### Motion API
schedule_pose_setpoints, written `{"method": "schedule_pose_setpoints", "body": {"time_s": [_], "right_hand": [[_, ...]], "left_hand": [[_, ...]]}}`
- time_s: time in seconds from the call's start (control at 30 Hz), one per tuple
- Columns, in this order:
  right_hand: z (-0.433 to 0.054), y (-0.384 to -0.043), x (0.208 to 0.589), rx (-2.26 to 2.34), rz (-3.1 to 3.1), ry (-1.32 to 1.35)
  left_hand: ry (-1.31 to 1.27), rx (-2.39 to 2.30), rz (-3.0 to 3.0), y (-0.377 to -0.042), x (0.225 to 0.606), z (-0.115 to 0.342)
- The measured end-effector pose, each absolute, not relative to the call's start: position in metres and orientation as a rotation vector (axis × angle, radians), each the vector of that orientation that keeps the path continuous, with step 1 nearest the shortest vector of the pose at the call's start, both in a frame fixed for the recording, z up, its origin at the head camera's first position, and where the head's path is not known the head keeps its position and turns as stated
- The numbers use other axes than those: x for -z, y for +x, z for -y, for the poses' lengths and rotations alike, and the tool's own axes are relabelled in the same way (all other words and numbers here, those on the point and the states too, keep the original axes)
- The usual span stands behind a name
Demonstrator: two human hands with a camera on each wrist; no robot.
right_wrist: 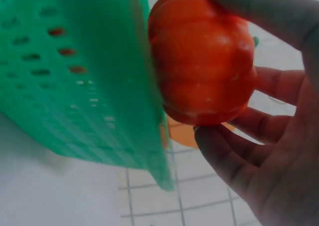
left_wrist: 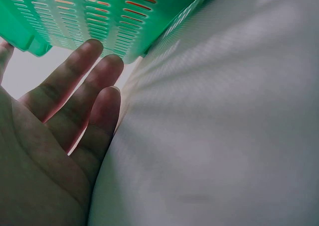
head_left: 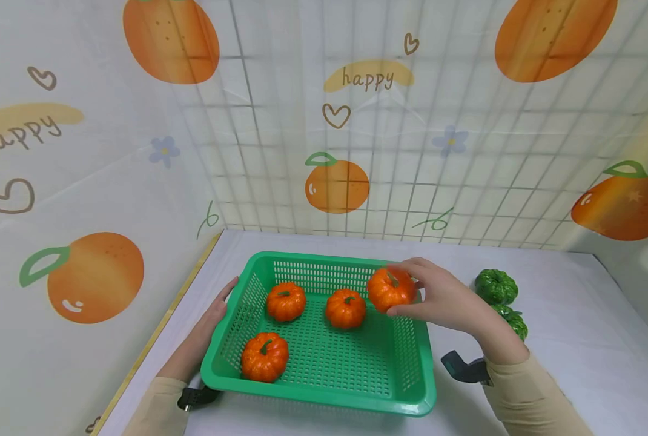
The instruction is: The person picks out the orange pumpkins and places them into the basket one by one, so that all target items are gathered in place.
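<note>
My right hand grips a small orange pumpkin over the right end of a green plastic basket. In the right wrist view, thumb and fingers curl round the pumpkin beside the basket wall. Inside the basket sit three more orange pumpkins: one at the back left, one near the middle and one at the front left. Along the basket's left side rests my left hand; its fingers stretch toward the slotted wall in the left wrist view.
Two green pumpkins, one farther back and one partly hidden behind the right forearm, lie on the white table at the right. A printed curtain hangs over a tiled wall behind, and another covers the left side.
</note>
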State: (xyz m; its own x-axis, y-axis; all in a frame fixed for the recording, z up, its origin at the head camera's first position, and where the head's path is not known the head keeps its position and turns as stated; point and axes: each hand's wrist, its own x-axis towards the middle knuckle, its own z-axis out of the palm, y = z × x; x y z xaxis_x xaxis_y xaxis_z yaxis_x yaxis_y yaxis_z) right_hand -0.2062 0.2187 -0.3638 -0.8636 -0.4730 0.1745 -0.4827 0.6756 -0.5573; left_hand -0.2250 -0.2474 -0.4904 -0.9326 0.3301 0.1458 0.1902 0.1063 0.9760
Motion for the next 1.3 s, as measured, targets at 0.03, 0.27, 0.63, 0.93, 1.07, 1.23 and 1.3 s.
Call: {"method": "schedule_pose_setpoints", "body": {"time_s": [0.03, 0.27, 0.63, 0.93, 1.07, 1.23, 1.3], "right_hand": [[-0.215, -0.206, 0.365, -0.955, 2.872, 0.822], [-0.198, -0.201, 0.376, -0.923, 2.912, 0.911], [-0.179, -0.19, 0.392, -0.879, 2.958, 1.071], [-0.162, -0.182, 0.397, -0.745, 3.005, 1.193], [-0.156, -0.183, 0.402, -0.715, 2.982, 1.258], [-0.151, -0.186, 0.408, -0.713, 2.992, 1.286], [-0.148, -0.187, 0.41, -0.71, 3.015, 1.299]], "left_hand": [[0.528, -1.957, -2.253, -0.225, 0.49, 0.248], [0.533, -1.944, -2.267, -0.224, 0.49, 0.248], [0.573, -1.944, -2.285, -0.231, 0.491, 0.247], [0.575, -1.967, -2.265, -0.23, 0.487, 0.243], [0.56, -1.955, -2.27, -0.228, 0.486, 0.243], [0.564, -1.94, -2.289, -0.227, 0.486, 0.244], [0.561, -1.938, -2.278, -0.226, 0.486, 0.245]]}}
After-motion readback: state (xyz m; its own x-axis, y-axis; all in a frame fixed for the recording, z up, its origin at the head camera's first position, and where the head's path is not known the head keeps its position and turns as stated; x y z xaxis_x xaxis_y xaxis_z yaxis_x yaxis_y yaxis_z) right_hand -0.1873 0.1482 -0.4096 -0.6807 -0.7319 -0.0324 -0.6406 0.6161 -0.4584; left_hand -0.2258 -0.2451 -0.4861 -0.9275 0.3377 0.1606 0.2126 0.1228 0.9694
